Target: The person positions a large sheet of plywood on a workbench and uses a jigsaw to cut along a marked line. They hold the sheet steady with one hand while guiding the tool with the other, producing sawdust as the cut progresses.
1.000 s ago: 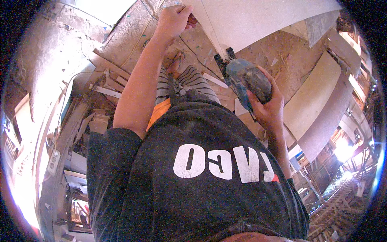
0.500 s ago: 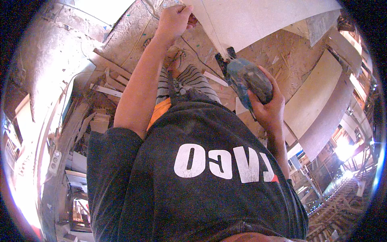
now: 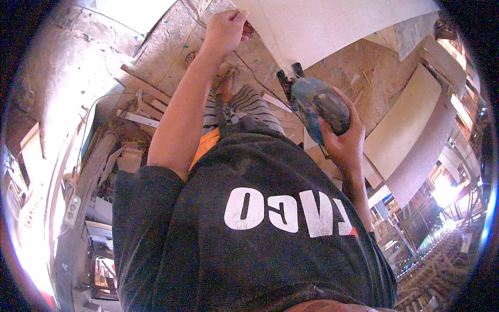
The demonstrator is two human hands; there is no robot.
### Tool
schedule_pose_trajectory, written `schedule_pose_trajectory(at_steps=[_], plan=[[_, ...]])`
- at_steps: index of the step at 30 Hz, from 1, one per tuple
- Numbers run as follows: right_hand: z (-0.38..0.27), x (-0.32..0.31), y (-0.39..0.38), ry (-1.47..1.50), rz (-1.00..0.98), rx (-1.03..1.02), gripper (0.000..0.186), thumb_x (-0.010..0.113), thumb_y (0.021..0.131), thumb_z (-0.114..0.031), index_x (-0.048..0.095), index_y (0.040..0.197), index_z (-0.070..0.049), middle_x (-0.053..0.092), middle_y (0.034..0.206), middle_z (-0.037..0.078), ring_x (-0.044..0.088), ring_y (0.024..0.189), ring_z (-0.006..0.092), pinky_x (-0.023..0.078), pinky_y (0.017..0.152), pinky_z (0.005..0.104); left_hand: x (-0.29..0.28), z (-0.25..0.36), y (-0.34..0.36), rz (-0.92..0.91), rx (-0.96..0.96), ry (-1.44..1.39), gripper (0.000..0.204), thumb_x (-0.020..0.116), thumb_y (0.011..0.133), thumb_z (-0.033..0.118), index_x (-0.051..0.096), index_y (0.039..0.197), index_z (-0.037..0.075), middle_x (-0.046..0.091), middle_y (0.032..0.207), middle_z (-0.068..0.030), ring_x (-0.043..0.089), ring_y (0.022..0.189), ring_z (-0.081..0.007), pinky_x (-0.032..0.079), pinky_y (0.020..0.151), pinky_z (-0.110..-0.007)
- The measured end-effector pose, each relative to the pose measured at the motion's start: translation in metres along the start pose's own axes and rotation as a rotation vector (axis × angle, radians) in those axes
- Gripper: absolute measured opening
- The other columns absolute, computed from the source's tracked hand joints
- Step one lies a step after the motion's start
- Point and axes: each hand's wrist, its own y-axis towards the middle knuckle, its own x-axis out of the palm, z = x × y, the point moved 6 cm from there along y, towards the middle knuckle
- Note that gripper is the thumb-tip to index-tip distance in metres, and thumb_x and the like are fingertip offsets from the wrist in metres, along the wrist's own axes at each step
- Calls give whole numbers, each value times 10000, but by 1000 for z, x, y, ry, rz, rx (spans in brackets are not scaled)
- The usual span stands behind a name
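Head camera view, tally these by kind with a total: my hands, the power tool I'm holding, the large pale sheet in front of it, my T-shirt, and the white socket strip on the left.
Hands: 2 (left hand, right hand)
Blue jigsaw: 1
Large pale sheet: 1
Black T-shirt: 1
White socket strip: 1
Total: 6
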Motion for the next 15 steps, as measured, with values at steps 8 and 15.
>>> schedule_pose_trajectory(at_steps=[8, 15], plan=[[6, 1, 2, -38, 7, -15, 652, 785, 879, -143, 559, 1490, -121, 763, 1215, 197, 746, 1144, 328, 590, 991, 423, -2, 4, -4, -10, -8, 18, 374, 630, 1062, 307, 741, 985, -42, 759, 814, -111, 753, 664, -178, 601, 608, -303], [6, 1, 2, -57, 6, 1, 654, 790, 874, -147, 565, 1488, -141, 766, 1206, 196, 748, 1139, 330, 593, 981, 430, -3, 2, -5, -5, -12, 19, 373, 628, 1063, 308, 746, 994, -39, 772, 831, -112, 765, 676, -180, 600, 613, -295]])
